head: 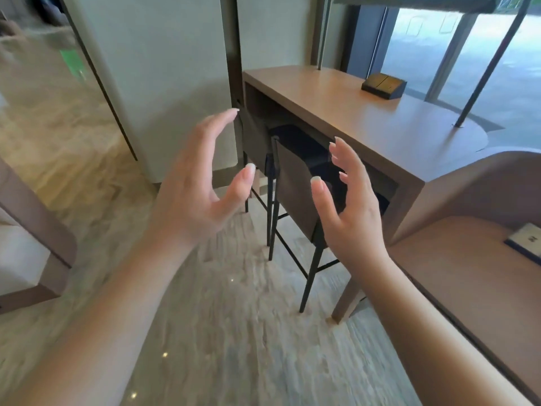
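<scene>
My left hand [202, 183] and my right hand [348, 206] are raised in front of me, palms facing each other, fingers spread and relaxed, holding nothing. Between and behind them stands a brown bar stool [292, 189] with thin black legs, tucked under a wooden counter [366, 118]. A second stool [254, 139] stands just beyond it, closer to the wall. Neither hand touches a stool; both hover in the air on either side of the near stool's backrest.
A small black socket box [383, 85] sits on the counter. A curved wooden desk [468, 268] with a dark card [527, 241] lies at right. A brown seat edge [44, 238] is at left. A pale wall column [164, 83] stands ahead; marbled floor [234, 332] lies below.
</scene>
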`<state>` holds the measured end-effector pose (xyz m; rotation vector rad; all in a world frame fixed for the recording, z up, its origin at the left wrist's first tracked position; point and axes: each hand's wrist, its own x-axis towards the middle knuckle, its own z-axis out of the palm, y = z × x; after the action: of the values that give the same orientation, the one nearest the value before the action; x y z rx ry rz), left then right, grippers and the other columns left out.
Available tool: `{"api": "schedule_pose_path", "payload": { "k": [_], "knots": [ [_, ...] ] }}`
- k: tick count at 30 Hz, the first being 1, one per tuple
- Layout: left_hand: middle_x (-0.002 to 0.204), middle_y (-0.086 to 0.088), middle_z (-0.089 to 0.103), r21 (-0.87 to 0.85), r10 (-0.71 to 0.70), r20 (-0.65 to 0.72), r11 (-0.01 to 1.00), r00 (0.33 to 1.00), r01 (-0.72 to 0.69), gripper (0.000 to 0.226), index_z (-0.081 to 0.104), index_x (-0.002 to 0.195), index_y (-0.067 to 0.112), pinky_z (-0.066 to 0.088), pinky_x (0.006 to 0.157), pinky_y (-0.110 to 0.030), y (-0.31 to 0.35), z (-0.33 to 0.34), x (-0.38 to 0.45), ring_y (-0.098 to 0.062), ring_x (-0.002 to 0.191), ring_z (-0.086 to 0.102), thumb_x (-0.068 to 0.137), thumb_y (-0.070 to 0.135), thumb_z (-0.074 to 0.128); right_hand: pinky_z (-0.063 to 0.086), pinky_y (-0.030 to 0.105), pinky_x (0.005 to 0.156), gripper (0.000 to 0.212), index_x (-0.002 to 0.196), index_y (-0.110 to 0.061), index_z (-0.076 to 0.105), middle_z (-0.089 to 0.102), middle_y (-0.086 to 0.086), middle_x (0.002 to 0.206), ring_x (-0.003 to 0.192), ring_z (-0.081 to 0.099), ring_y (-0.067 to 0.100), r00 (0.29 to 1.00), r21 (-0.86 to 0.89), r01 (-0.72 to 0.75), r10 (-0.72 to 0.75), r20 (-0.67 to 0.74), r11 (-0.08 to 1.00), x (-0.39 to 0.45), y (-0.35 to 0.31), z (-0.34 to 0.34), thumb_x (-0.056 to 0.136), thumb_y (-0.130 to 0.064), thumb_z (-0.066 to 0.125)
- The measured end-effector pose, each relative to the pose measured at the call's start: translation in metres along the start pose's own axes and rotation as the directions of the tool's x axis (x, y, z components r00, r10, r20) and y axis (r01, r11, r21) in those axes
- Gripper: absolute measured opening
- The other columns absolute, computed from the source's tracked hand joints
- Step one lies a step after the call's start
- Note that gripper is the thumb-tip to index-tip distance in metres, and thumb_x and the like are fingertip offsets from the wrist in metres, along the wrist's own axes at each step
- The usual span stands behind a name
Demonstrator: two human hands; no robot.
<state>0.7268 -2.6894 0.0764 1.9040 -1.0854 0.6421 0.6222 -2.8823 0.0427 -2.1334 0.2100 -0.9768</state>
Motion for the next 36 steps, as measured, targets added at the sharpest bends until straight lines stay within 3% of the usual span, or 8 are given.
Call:
{"api": "schedule_pose_path", "payload": {
  "k": [7,12,15,17,24,29,33,36],
  "knots": [
    [0.145,0.013,0.041,0.009,0.067,0.049,0.998,0.997,-0.068,0.060,0.039,0.148,0.014,0.025,0.112,-0.013,-0.106,-0.032,0.074,0.006,0.136,0.036,0.097,0.043,0.049,0.037,0.035,0.108,0.062,0.145,-0.042,0.024,0.041,-0.015,0.149,0.135,0.040,0.007,0.998,-0.051,-0.039,0.037,-0.055,0.998,0.078,-0.012,0.094,0.089,-0.065,0.039],
    [0.145,0.015,0.041,-0.022,0.070,0.054,0.997,0.996,-0.069,0.061,0.038,0.148,0.017,0.025,0.113,-0.013,-0.177,-0.025,0.118,0.006,0.137,0.036,0.095,0.044,0.049,0.033,0.027,0.103,0.060,0.142,-0.047,0.024,0.039,-0.021,0.146,0.129,0.038,-0.001,0.994,-0.071,-0.078,0.072,-0.084,0.994,0.133,0.003,0.143,0.088,-0.067,0.041],
    [0.146,0.011,0.042,-0.024,0.073,0.074,0.997,0.995,-0.071,0.061,0.039,0.148,0.016,0.026,0.113,-0.014,-0.215,-0.010,0.155,-0.001,0.138,0.039,0.094,0.044,0.049,0.026,0.012,0.095,0.057,0.141,-0.051,0.024,0.035,-0.038,0.137,0.124,0.037,-0.012,0.991,-0.070,-0.072,0.063,-0.121,0.995,0.173,0.023,0.167,0.089,-0.066,0.042],
    [0.146,0.007,0.043,-0.025,0.079,0.077,0.997,0.994,-0.077,0.061,0.040,0.148,0.014,0.026,0.113,-0.013,-0.239,0.003,0.182,-0.003,0.137,0.040,0.094,0.043,0.049,0.025,0.009,0.092,0.057,0.141,-0.052,0.023,0.030,-0.048,0.131,0.121,0.035,-0.019,0.989,-0.067,-0.074,0.064,-0.137,0.995,0.199,0.039,0.181,0.089,-0.067,0.041],
    [0.146,0.004,0.045,-0.083,0.146,0.175,0.988,0.974,-0.134,0.060,0.041,0.147,0.014,0.028,0.111,-0.013,-0.330,0.094,0.275,0.002,0.135,0.039,0.095,0.042,0.050,0.029,0.011,0.094,0.062,0.143,-0.047,0.026,0.038,-0.028,0.143,0.125,0.036,-0.009,0.960,-0.060,-0.159,0.140,-0.243,0.985,0.299,0.119,0.215,0.087,-0.073,0.037],
    [0.147,0.012,0.043,-0.167,0.160,0.227,0.978,0.961,-0.123,0.059,0.038,0.147,0.025,0.034,0.113,-0.025,-0.378,0.151,0.314,-0.009,0.138,0.043,0.094,0.048,0.051,0.031,0.018,0.100,0.065,0.143,-0.048,0.024,0.039,-0.024,0.146,0.132,0.040,0.001,0.952,-0.084,-0.229,0.205,-0.227,0.970,0.340,0.155,0.233,0.085,-0.076,0.035],
    [0.146,0.032,0.034,-0.224,0.192,0.280,0.966,0.941,-0.131,0.059,0.036,0.147,0.029,0.030,0.113,-0.016,-0.408,0.194,0.343,-0.003,0.139,0.039,0.094,0.050,0.050,0.027,0.016,0.102,0.064,0.144,-0.050,0.022,0.039,-0.022,0.147,0.135,0.037,0.000,0.932,-0.112,-0.306,0.274,-0.238,0.945,0.360,0.182,0.246,0.086,-0.074,0.036],
    [0.145,0.031,0.036,-0.257,0.207,0.334,0.959,0.920,-0.123,0.060,0.038,0.147,0.027,0.028,0.110,-0.009,-0.429,0.221,0.354,0.002,0.137,0.039,0.093,0.051,0.049,0.023,0.010,0.099,0.062,0.143,-0.051,0.022,0.037,-0.026,0.146,0.134,0.034,-0.006,0.914,-0.137,-0.357,0.315,-0.254,0.924,0.368,0.198,0.258,0.087,-0.071,0.038]
  ]
}}
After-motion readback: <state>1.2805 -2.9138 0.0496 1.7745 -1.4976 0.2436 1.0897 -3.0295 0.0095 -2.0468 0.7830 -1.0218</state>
